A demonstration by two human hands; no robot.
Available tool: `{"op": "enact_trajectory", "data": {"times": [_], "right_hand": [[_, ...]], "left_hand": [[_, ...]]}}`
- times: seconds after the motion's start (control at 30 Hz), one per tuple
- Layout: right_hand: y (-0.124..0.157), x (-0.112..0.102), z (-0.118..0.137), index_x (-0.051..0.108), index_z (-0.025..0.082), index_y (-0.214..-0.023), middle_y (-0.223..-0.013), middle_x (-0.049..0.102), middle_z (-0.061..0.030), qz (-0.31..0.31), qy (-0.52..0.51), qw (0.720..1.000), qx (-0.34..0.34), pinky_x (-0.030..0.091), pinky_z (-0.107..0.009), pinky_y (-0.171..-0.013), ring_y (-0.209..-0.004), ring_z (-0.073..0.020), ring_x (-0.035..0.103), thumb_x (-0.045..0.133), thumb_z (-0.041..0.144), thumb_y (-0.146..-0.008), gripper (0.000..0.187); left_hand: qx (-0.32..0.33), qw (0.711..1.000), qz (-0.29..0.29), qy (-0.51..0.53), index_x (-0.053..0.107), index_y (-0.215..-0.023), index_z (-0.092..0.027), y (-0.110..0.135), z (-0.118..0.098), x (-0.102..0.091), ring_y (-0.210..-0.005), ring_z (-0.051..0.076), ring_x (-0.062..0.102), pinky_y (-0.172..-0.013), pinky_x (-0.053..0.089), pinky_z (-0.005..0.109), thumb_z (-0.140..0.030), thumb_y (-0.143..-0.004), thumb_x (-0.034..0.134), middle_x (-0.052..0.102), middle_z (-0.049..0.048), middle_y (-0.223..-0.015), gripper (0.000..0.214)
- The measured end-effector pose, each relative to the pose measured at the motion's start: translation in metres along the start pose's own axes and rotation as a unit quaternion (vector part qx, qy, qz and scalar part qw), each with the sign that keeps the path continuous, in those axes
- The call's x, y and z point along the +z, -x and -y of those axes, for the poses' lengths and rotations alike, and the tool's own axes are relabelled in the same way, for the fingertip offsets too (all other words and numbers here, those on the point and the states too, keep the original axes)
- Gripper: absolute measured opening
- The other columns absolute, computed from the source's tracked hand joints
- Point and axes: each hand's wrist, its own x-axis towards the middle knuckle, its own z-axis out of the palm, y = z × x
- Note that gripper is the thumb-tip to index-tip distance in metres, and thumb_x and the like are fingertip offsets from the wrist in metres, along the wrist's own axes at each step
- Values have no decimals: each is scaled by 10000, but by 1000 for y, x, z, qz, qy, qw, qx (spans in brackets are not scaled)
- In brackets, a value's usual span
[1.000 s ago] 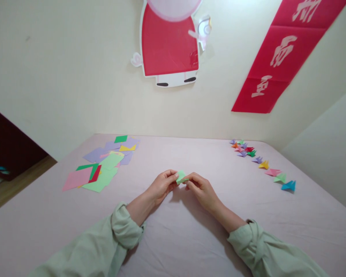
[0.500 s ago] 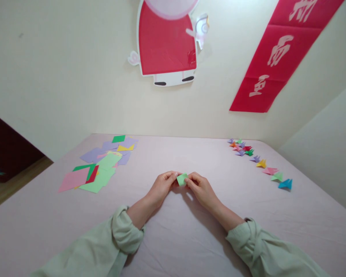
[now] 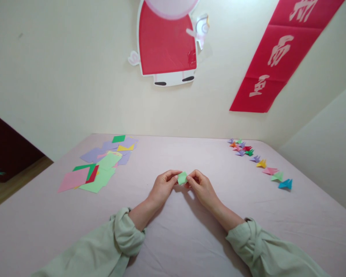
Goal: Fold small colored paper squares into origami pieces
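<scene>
A small light green piece of paper [image 3: 182, 178] is held between my two hands, a little above the middle of the table. My left hand [image 3: 163, 187] pinches its left edge between thumb and fingers. On the opposite edge, my right hand [image 3: 201, 187] grips it the same way, fingertips closed. The paper looks roughly square; any fold lines are too small to make out. Fingers behind the paper are partly hidden.
Loose coloured sheets [image 3: 99, 179] overlap on the table's left side. Several small folded paper figures [image 3: 261, 163] run in a line along the right. The pale pink tabletop [image 3: 173, 238] meets a wall bearing a red cartoon cutout [image 3: 167, 42] and a red banner [image 3: 276, 57].
The green paper has turned slightly and its outline differs. My left thumb has shifted onto its near left corner, and both hands have adjusted their grip a little.
</scene>
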Motion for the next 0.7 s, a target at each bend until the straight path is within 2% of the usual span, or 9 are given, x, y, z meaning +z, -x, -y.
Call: {"op": "enact_trajectory", "data": {"times": [0.3, 0.7], "right_hand": [[-2, 0, -9, 522, 202, -725, -661, 640, -11, -5, -26, 1000, 10, 477, -294, -627, -634, -165, 612, 610, 453, -821, 282], [-1, 2, -7, 511, 209, -719, -638, 637, -9, -9, -42, 999, 21, 498, -301, -615, -616, -165, 615, 614, 468, -798, 289]], "left_hand": [[53, 998, -3, -45, 745, -938, -182, 1, -2, 1, -947, 204, 645, -881, 468, 310, -214, -772, 626, 736, 77, -999, 206], [85, 993, -5, -76, 752, -912, -198, 4, -5, 2, -924, 195, 654, -865, 473, 291, -211, -789, 610, 744, 53, -956, 189]]}}
